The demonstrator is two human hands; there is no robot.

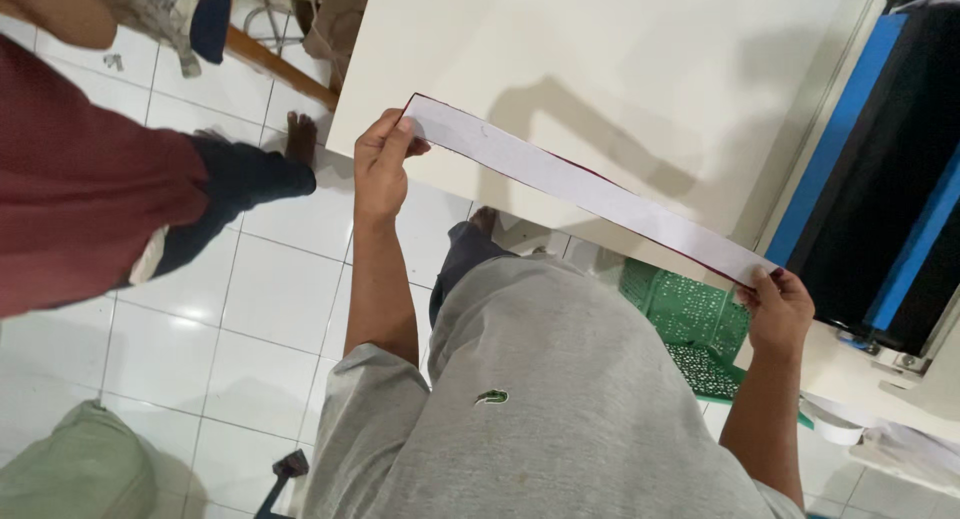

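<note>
A long white strip (580,187) with a thin dark red edge is stretched taut between my two hands, just above the cream table (620,59). My left hand (382,165) pinches the strip's far end near the table's left edge. My right hand (778,307) grips the other end close to the table's near corner. The strip runs diagonally from upper left to lower right. My grey shirt fills the bottom of the view.
A machine with a black roller and blue frame (880,179) stands at the table's right. A green perforated basket (692,324) sits under the table. Another person in a dark red top (70,199) stands at left on the white tiled floor. A green bundle (80,469) lies bottom left.
</note>
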